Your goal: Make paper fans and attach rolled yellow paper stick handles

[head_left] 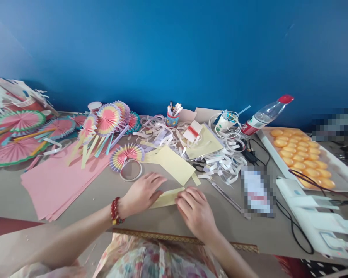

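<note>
A narrow yellow paper strip [168, 197] lies on the grey table between my hands. My left hand [140, 193], with a red bead bracelet [115, 211] at the wrist, rests at its left part; the fingers stretch out and the thumb touches the strip. Over the strip's right end, my right hand [196, 212] has its fingers bent together; the fingertips' underside is hidden. Just beyond lies a yellow paper sheet [175, 164]. A roll of tape [130, 170] stands near my left hand, beside a small pleated paper rosette [126, 155].
Pink sheets [66, 175] and pleated paper fans [107, 119] lie left. Paper scraps [224, 164], a pen cup [173, 118] and a tilted bottle [265, 116] stand toward the blue wall. Right are a cutter knife [227, 196], a phone [257, 191], a power strip [310, 216] and a tray [343, 170].
</note>
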The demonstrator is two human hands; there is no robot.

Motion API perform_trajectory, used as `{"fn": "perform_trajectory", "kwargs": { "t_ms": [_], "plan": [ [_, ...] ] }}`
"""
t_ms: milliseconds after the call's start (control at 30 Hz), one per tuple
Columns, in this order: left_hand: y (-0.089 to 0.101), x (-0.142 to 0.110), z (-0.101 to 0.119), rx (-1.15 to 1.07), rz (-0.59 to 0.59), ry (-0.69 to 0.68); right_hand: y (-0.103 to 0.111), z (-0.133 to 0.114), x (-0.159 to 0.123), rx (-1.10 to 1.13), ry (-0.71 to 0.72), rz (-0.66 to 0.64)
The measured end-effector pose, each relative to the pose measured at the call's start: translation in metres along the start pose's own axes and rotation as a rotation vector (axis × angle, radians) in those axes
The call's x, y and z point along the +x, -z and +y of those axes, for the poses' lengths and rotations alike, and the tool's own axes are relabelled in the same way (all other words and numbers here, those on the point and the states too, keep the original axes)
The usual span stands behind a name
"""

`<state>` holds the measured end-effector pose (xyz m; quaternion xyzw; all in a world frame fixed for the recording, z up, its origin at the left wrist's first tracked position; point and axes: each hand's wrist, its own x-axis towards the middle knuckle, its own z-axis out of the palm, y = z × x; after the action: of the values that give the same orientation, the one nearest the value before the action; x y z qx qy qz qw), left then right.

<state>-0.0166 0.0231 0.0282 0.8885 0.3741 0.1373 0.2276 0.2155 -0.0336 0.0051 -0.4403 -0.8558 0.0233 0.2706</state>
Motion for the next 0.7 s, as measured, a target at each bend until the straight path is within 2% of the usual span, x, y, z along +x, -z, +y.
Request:
{"fn": "perform_trajectory", "kwargs": {
  "t_ms": [33, 100, 167, 267, 467, 567, 700],
  "plan": [
    [-0.001, -0.003, 0.003, 0.086, 0.035, -0.021, -0.003, 0.000, -0.002, 0.018, -0.029, -0.023],
    [-0.005, -0.012, 0.009, 0.209, 0.028, -0.080, -0.007, -0.003, -0.007, 0.037, -0.089, -0.050],
    [-0.010, -0.024, 0.012, 0.281, -0.002, -0.128, -0.010, -0.006, -0.010, 0.045, -0.125, -0.073],
    [-0.019, -0.039, 0.010, 0.334, 0.040, -0.140, -0.008, -0.008, -0.011, 0.022, -0.116, -0.103],
    [-0.028, -0.055, 0.000, 0.314, 0.153, -0.129, 0.004, 0.006, -0.009, 0.083, -0.008, -0.161],
    [-0.031, -0.060, -0.001, 0.266, 0.212, -0.088, 0.006, 0.014, -0.011, 0.162, -0.024, -0.172],
    [-0.032, -0.063, 0.001, 0.117, 0.254, 0.035, 0.005, 0.020, -0.013, 0.247, -0.082, -0.171]
  ]
}}
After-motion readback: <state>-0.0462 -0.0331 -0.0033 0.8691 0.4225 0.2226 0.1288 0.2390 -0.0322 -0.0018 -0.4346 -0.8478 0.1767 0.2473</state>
